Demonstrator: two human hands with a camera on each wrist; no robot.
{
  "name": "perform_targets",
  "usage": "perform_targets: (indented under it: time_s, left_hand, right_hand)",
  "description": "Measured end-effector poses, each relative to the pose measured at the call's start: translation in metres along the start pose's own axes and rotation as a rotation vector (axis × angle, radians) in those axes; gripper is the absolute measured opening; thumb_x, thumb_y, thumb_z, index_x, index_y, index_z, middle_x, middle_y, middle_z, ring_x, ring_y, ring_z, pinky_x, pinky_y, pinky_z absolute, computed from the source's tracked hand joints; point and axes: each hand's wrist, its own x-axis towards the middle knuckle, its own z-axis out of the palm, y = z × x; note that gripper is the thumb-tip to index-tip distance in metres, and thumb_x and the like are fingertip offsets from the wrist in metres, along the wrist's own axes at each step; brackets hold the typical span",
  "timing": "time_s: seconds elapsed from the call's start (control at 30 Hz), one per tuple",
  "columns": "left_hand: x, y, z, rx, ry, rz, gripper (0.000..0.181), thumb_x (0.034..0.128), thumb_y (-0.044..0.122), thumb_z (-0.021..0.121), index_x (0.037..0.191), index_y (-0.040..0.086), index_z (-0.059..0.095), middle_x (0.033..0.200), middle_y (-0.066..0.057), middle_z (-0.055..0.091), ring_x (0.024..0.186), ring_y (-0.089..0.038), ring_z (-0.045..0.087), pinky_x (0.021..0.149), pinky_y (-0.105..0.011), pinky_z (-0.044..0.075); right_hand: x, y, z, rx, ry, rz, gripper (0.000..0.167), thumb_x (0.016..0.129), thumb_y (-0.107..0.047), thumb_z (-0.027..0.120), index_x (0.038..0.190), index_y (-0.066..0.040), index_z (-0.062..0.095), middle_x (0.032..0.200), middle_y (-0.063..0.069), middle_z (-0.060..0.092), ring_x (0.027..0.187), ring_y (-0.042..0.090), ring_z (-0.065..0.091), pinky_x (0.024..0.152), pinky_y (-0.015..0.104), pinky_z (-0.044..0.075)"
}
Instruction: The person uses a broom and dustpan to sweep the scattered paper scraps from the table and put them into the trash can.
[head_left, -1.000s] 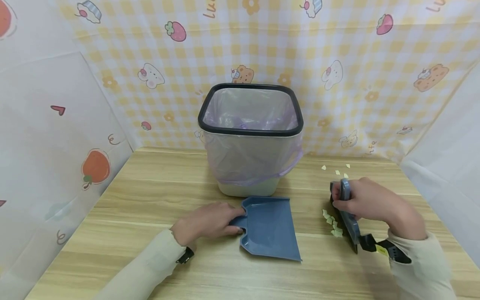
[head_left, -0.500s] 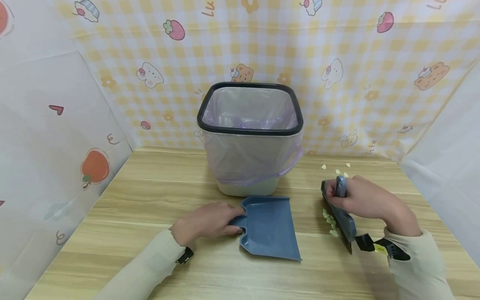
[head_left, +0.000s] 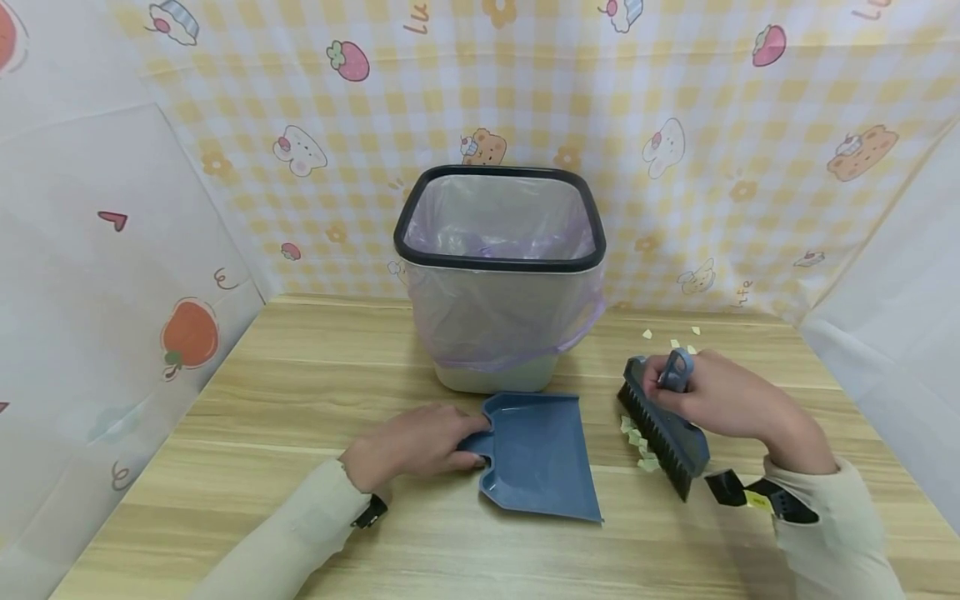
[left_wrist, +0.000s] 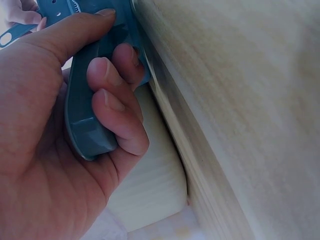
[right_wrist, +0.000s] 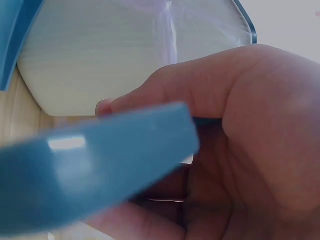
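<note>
A blue-grey dustpan (head_left: 542,457) lies on the table with its wide edge facing right; my left hand (head_left: 415,446) grips its short handle. In the left wrist view the fingers of my left hand (left_wrist: 65,100) curl round the dustpan's handle (left_wrist: 87,115). Right of the pan, my right hand (head_left: 723,396) holds a blue-grey brush (head_left: 667,429), its dark bristles facing left. Small pale yellow scraps (head_left: 637,442) lie along the bristles, between brush and pan. In the right wrist view the brush (right_wrist: 95,160) blurs in front of my right hand (right_wrist: 250,130).
Behind the dustpan stands a pale bin (head_left: 495,379) with a black rim and a translucent purple liner. A few more scraps (head_left: 647,334) lie behind my right hand. Patterned cloth (head_left: 675,208) hangs at the table's back edge, with white sheets at both sides.
My right hand and the brush have moved left toward the dustpan, and the brush has tilted so its bristles show. The nearby scraps have shifted left. My left hand and the dustpan stay in place.
</note>
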Motion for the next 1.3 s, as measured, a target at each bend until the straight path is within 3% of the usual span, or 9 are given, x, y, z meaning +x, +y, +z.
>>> perform_targets:
  time_s: [0.37,0.67,1.03,1.3]
  left_hand:
    - [0.001,0.0,0.0,0.011,0.009,0.0,0.019,0.1101,0.031,0.071,0.116,0.013,0.067,0.084,0.01,0.052,0.073,-0.008,0.047,0.069,-0.028,0.043]
    - [0.0,0.0,0.001,0.011,0.005,-0.009,0.022,0.1101,0.031,0.071,0.121,0.012,0.068,0.084,0.01,0.052,0.073,-0.008,0.046,0.068,-0.028,0.042]
    - [-0.001,0.0,0.001,0.031,0.021,0.012,0.02,0.11,0.032,0.071,0.116,0.013,0.067,0.08,0.011,0.048,0.072,-0.007,0.046,0.068,-0.028,0.042]
    - [-0.001,0.001,0.0,0.029,0.018,0.011,0.02,0.11,0.031,0.071,0.117,0.013,0.068,0.079,0.011,0.048,0.071,-0.007,0.046,0.068,-0.028,0.042]
  right_hand:
    - [-0.011,0.002,-0.003,-0.087,0.042,0.023,0.016,0.105,-0.014,0.07,0.096,-0.024,0.063,0.068,-0.015,0.049,0.056,0.004,0.041,0.061,0.03,0.041]
    - [-0.003,-0.003,0.002,-0.047,-0.03,-0.002,0.012,0.106,-0.017,0.071,0.097,-0.023,0.065,0.072,-0.014,0.051,0.06,0.006,0.045,0.064,0.032,0.042]
    - [0.004,-0.006,0.007,-0.061,-0.019,-0.064,0.011,0.105,-0.017,0.072,0.099,-0.024,0.066,0.074,-0.015,0.055,0.061,0.004,0.048,0.066,0.032,0.044]
    - [0.006,-0.009,0.011,-0.008,-0.019,-0.101,0.009,0.106,-0.015,0.072,0.102,-0.022,0.066,0.073,-0.017,0.052,0.059,0.003,0.045,0.061,0.03,0.043]
